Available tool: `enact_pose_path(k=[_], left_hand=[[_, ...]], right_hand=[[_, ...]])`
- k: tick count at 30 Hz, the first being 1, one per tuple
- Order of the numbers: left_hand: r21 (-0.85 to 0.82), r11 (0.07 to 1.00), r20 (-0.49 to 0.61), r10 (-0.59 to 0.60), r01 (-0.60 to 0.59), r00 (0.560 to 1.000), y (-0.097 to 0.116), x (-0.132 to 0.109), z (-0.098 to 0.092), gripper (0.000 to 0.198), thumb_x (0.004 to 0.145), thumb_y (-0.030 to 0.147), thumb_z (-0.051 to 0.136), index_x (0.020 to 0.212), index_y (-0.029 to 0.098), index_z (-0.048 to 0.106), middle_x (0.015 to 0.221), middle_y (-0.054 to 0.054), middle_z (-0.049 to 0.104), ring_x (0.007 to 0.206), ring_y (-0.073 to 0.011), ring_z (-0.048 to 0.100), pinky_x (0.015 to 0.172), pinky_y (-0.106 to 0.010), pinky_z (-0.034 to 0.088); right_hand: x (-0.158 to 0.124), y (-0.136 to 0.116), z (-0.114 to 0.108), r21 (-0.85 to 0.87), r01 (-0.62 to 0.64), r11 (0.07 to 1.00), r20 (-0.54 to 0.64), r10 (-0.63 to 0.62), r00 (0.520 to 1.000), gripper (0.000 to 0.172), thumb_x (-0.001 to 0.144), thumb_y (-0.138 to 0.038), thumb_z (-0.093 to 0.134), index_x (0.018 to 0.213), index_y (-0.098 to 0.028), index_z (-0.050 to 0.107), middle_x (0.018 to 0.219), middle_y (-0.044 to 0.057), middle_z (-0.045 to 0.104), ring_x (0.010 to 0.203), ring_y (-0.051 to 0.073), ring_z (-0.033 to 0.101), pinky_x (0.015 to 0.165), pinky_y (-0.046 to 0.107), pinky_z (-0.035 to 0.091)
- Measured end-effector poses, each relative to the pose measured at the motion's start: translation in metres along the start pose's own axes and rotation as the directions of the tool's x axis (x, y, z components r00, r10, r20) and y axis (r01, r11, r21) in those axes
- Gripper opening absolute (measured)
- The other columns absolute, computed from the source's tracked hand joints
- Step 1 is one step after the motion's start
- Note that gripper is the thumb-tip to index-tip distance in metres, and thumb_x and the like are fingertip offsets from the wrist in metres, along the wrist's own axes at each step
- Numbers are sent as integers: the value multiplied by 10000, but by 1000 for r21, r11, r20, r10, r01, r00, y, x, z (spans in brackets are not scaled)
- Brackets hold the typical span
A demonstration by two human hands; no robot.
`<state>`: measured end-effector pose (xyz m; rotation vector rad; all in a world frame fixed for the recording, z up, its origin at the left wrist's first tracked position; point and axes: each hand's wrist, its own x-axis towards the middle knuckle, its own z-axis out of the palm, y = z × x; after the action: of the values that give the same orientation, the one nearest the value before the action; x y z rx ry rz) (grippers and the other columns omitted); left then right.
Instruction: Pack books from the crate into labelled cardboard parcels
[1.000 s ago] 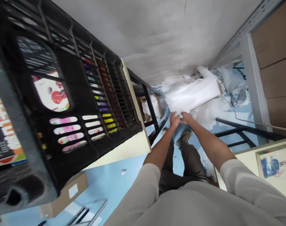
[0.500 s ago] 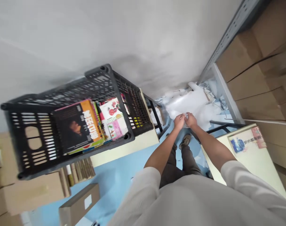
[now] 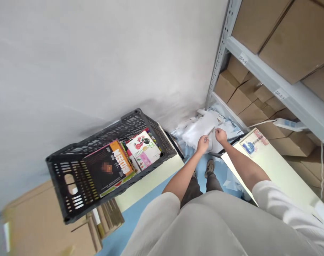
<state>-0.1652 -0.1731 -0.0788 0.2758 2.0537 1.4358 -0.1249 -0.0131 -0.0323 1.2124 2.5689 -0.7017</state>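
Observation:
My left hand (image 3: 203,144) is closed on the lower end of a thin, narrow strip (image 3: 211,131); its exact kind is too small to tell. Close beside it, my right hand (image 3: 221,136) is also closed, with the fingers pinched near the strip's upper end. Whether it holds anything I cannot make out. Below and beyond both hands, crumpled white sheets (image 3: 194,133) lie heaped on the floor against the wall.
To the left, a black plastic crate (image 3: 79,209) of books (image 3: 108,167) stands on a cream tabletop (image 3: 156,177). Another cream tabletop (image 3: 274,167) is at the right. Grey shelving (image 3: 265,73) holds cardboard boxes (image 3: 297,39). Flattened cardboard (image 3: 44,220) leans at lower left; a power strip (image 3: 290,124) sits by the shelf.
My hands have moved apart from being together, and the thin strip now shows between them. The view has shifted, bringing more of the shelving in and lowering the crate in the picture.

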Motion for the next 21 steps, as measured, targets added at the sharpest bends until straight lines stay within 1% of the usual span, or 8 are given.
enact_pose_path(k=[5, 8, 11, 16, 18, 21], left_hand=[[46, 999, 44, -23, 21, 999, -7, -13, -14, 270, 917, 70, 643, 1103, 214, 775, 1250, -89, 797, 1208, -237, 749, 1154, -394, 548], [66, 997, 74, -41, 36, 996, -4, -12, -14, 290, 913, 68, 637, 1122, 215, 774, 1242, -85, 807, 1207, -239, 753, 1151, -402, 557], [86, 996, 105, -47, 38, 993, 5, -8, -4, 292, 933, 86, 623, 1155, 209, 768, 1271, -99, 804, 1235, -238, 749, 1153, -403, 561], [121, 993, 141, -33, 16, 990, 28, 2, 23, 323, 953, 132, 617, 1230, 227, 754, 1330, -96, 789, 1283, -229, 732, 1171, -409, 555], [133, 991, 156, -19, -2, 988, 40, 5, 33, 333, 951, 133, 617, 1239, 229, 754, 1328, -97, 789, 1293, -228, 726, 1181, -411, 549], [141, 990, 169, 6, -30, 986, 58, 9, 47, 339, 944, 125, 613, 1236, 229, 751, 1325, -93, 788, 1291, -237, 723, 1189, -425, 541]], right_hand=[[-5, 11, -15, 44, -84, 995, -88, 88, 992, 420, 1105, -262, 433, 1312, -170, 786, 1207, 176, 805, 1121, 299, 714, 981, 335, 496], [-7, 17, -26, 94, -118, 989, -147, 131, 980, 420, 1102, -270, 428, 1321, -166, 771, 1224, 181, 798, 1127, 316, 706, 994, 356, 500], [-2, 23, -40, 131, -99, 986, -186, 122, 975, 422, 1102, -278, 412, 1291, -159, 769, 1236, 190, 793, 1131, 329, 697, 1011, 374, 499], [14, 35, -68, 185, -36, 982, -241, 81, 967, 410, 1096, -308, 419, 1225, -152, 776, 1226, 204, 791, 1148, 342, 687, 1011, 374, 501], [16, 42, -76, 235, -34, 971, -252, 95, 963, 408, 1095, -343, 424, 1191, -162, 777, 1159, 189, 802, 1120, 336, 690, 996, 370, 511], [12, 55, -82, 366, -47, 929, -264, 152, 952, 392, 1070, -374, 430, 1120, -182, 769, 1026, 139, 805, 1035, 305, 697, 963, 353, 533]])
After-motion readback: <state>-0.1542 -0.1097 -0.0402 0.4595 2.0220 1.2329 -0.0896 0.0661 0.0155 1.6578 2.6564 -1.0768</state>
